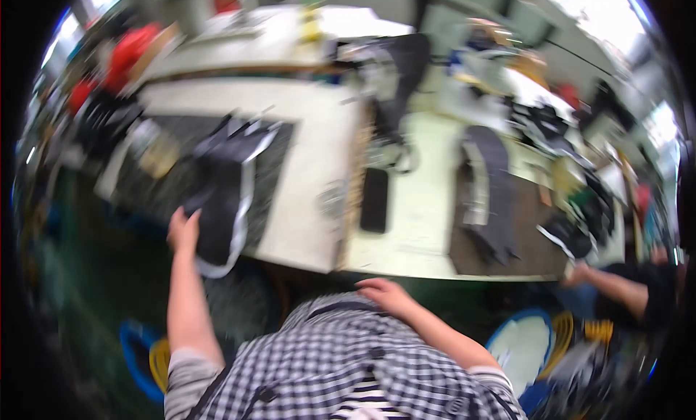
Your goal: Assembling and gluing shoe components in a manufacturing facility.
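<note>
A long dark fabric piece (221,195) with a white strip down its right side lies on the left table, its near end hanging past the table edge. My left hand (185,230) is at its lower left edge, thumb against the fabric, fingers closed on that edge; motion blur softens the grip. My right hand (389,297) is in front of my waist, near the table's front edge, fingers stretched out and holding nothing. Beneath the fabric is a dark grey mat (275,177).
A black phone (374,200) lies right of the tables' seam. Another curved dark piece (493,195) rests on a brown board (540,224). At right a co-worker's arm (616,286) reaches to the table. A clear bag (156,150) is on the mat; a blue-rimmed stool (522,344) stands below.
</note>
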Motion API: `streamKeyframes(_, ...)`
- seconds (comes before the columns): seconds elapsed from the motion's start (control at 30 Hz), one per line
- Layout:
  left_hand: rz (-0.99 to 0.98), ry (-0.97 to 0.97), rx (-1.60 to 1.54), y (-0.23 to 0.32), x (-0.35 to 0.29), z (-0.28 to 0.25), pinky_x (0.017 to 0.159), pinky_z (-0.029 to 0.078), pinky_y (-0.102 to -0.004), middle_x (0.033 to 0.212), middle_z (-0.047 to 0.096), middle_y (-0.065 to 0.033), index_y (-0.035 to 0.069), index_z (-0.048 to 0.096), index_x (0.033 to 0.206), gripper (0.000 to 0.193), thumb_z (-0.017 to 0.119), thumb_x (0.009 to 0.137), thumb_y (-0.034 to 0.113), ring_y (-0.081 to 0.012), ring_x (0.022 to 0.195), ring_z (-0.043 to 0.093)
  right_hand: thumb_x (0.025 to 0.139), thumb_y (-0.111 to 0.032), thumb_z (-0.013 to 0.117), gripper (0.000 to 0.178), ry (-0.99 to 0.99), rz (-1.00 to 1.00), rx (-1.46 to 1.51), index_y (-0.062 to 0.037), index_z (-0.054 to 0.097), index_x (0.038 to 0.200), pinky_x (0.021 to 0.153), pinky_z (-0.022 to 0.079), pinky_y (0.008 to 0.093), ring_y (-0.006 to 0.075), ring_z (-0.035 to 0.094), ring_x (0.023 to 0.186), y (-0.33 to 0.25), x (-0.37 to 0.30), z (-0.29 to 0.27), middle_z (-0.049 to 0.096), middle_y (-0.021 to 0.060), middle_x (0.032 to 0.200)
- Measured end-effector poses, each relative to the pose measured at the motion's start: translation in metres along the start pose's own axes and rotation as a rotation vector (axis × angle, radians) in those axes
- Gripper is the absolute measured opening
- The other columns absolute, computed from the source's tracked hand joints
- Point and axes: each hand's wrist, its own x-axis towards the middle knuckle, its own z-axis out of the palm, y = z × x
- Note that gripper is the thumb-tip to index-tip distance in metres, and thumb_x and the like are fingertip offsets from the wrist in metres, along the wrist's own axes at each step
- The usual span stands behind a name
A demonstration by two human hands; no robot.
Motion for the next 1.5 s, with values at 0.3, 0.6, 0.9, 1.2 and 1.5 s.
streamKeyframes(0.3,0.353,0.345,0.085,0.019,0.048,-0.002,0.091,0.041,-0.0432,0.109,0.063,-0.0188,0.004,0.057,0.118,0.043,0.067,0.083,0.026,-0.0384,0.103,0.057,0.092,-0.023,0.056,0.036,-0.060,-0.103,-0.073,-0.0042,0.057,0.122,0.096,0.043,0.0279,0.0165,0.059,0.107,0.018,0.022,0.010,0.064,0.0094,0.113)
streamKeyframes(0.6,0.260,0.246,0.240,0.086,0.027,0.026,0.105,0.026,-0.0535,0.147,0.026,-0.0136,0.016,0.032,0.140,0.075,0.072,0.078,0.032,-0.0343,0.131,0.034,0.096,-0.038,0.047,0.047,-0.100,-0.209,0.008,-0.0105,0.049,0.134,0.103,0.036,0.0321,0.0218,0.050,0.119,0.032,-0.005,-0.019,0.054,0.0112,0.130)
streamKeyframes(0.9,0.738,0.139,-0.405,0.241,-0.081,0.031,0.106,0.030,-0.0419,0.136,0.037,-0.0195,0.006,0.046,0.128,0.059,0.073,0.076,0.013,-0.0351,0.127,0.036,0.099,-0.045,0.035,0.058,-0.111,-0.015,0.352,-0.0076,0.032,0.144,0.111,0.023,0.0307,0.0189,0.033,0.133,0.088,-0.084,-0.074,0.035,0.0081,0.146)
streamKeyframes(1.2,0.560,-0.550,-0.856,0.391,-0.198,0.112,0.093,0.043,-0.0341,0.120,0.050,-0.0128,0.004,0.048,0.123,0.047,0.068,0.081,0.013,-0.0227,0.108,0.051,0.095,-0.026,0.052,0.043,0.074,0.011,0.271,-0.0045,0.049,0.132,0.102,0.037,0.0302,0.0188,0.051,0.119,0.083,-0.135,-0.200,0.056,0.0092,0.129)
streamKeyframes(1.5,0.206,-0.955,-0.693,0.518,-0.357,0.229,0.093,0.043,-0.0340,0.130,0.044,-0.0154,0.003,0.035,0.137,0.068,0.069,0.083,0.024,-0.0227,0.112,0.050,0.089,-0.025,0.060,0.039,0.773,-0.431,0.426,-0.0021,0.056,0.120,0.089,0.047,0.0290,0.0193,0.060,0.105,0.064,-0.072,-0.403,0.064,0.0135,0.111)
